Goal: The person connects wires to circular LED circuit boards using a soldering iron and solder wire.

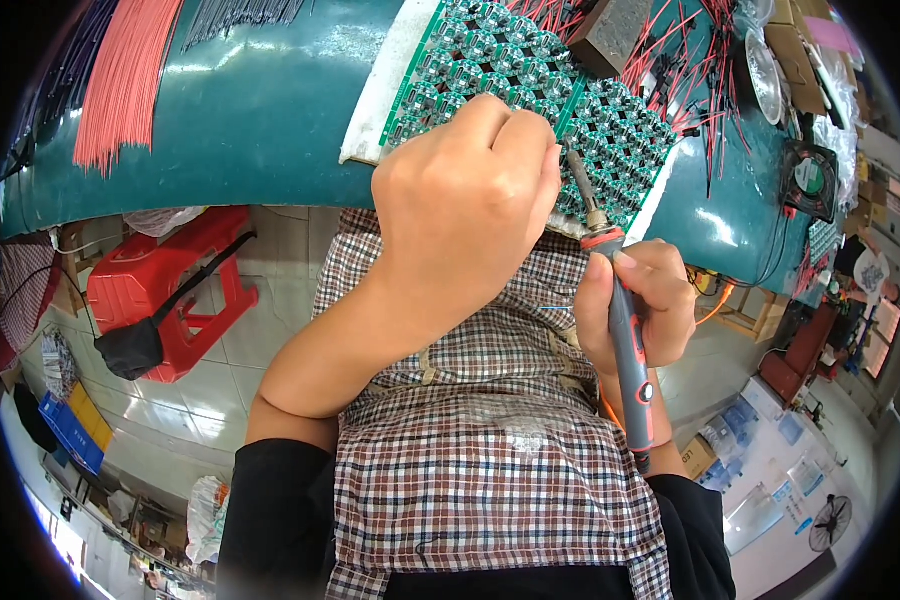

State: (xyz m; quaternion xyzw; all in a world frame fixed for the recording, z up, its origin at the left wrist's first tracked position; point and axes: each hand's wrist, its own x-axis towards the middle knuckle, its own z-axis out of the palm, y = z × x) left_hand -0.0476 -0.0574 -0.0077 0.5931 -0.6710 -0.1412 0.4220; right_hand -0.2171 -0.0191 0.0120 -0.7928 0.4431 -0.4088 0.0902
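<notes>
My right hand (660,310) grips a grey and red soldering iron (628,340). Its metal tip points up and away, over a green panel of small circuit boards (620,130) full of components. My left hand (470,185) is closed above the left half of that panel, knuckles up, just left of the iron's tip. Its fingertips are hidden beneath it, so I cannot make out what it pinches. A white board (362,140) lies under the panel, at the bench's near edge.
On the green bench (270,130) lie bundles of red wires (130,80) and dark wires (240,12) at left. A brown block (610,35) sits among loose red and black leads behind the panel. A small black fan (809,180) stands right. A red stool (135,285) is at lower left.
</notes>
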